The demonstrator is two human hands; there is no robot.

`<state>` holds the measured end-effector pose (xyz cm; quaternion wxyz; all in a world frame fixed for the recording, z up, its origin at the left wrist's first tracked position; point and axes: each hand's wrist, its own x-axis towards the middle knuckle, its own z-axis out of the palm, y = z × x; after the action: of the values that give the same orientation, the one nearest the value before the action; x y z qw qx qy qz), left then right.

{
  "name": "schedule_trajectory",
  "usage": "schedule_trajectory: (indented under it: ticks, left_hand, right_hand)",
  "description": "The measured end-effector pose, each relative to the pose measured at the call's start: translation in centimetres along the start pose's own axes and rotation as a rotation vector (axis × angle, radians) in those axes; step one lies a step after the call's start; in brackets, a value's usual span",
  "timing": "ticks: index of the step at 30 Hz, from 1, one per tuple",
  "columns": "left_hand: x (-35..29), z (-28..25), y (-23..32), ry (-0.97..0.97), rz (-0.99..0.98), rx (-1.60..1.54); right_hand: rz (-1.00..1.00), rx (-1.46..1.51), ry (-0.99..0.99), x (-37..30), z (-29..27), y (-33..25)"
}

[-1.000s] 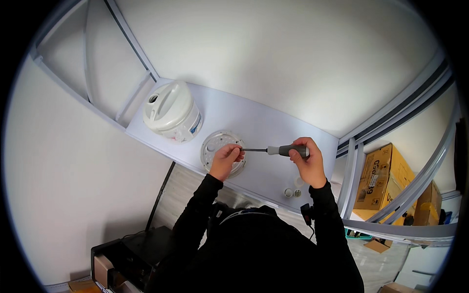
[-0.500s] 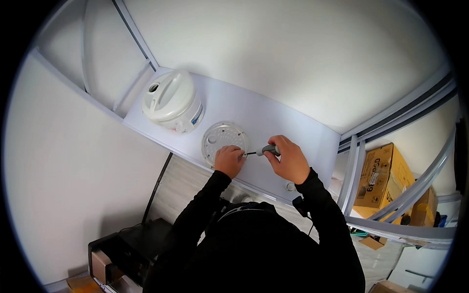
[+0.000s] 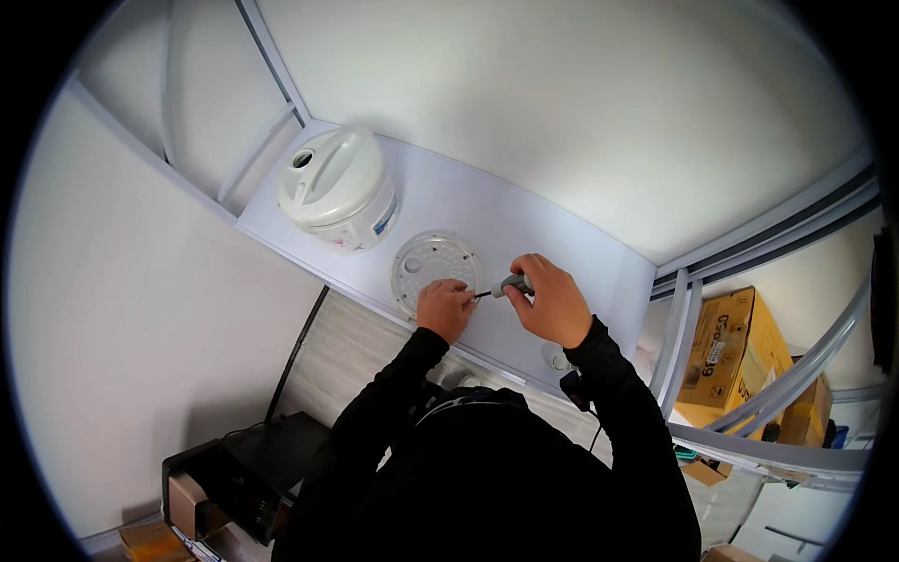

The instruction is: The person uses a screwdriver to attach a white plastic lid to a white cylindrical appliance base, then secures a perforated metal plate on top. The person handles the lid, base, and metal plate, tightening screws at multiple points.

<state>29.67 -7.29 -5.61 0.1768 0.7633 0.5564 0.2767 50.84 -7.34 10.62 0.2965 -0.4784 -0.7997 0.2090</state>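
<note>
One person stands at a white counter (image 3: pixel 524 211) set against white wall panels, both black-sleeved arms reaching onto it. There is one round white perforated plate (image 3: pixel 433 269) lying flat on the counter near its front edge, dotted with small holes. The left hand (image 3: pixel 444 307) rests at the plate's lower right rim, fingers curled down onto it, pinning it in place; whether it also pinches something small there cannot be told. The right hand (image 3: pixel 551 302) is just beside it, closed around one screwdriver (image 3: pixel 504 285) with a grey handle, whose thin dark shaft points left toward the fingertips of the left hand at the plate's edge. The two hands are very near each other, almost touching at the tool's tip. One white rice cooker (image 3: pixel 337 191) with a domed lid and a carry handle stands to the left of the plate, close to it but apart. On the right, beyond the counter's end, brown cardboard boxes (image 3: pixel 729 348) are stacked behind grey metal rails; at least two show. Down at lower left, one black box-shaped appliance (image 3: pixel 234 473) sits on the floor.
</note>
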Motion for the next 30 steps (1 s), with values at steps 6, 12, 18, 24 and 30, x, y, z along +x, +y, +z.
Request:
schedule_trajectory:
  ticks: [6,12,18,24,30]
  left_hand:
    - [0.1,-0.5,0.3,-0.014,0.009,0.034]
    - [0.2,-0.6,0.4,-0.038,0.012,0.036]
    - [0.0,-0.3,0.1,-0.023,0.02,0.011]
    - [0.0,-0.1,0.2,-0.019,0.005,-0.022]
    - [0.0,0.1,0.1,-0.013,0.006,0.015]
  right_hand:
    - [-0.014,-0.038,-0.031,0.6,0.0,-0.4]
    - [-0.05,-0.163,-0.067,1.9,0.2,-0.9]
    - [-0.003,-0.381,-0.141,3.2,0.7,-2.1]
    - [-0.253,-0.395,0.07,4.1,1.1,-1.4]
    - [0.069,-0.498,-0.296,5.7,0.2,-3.2]
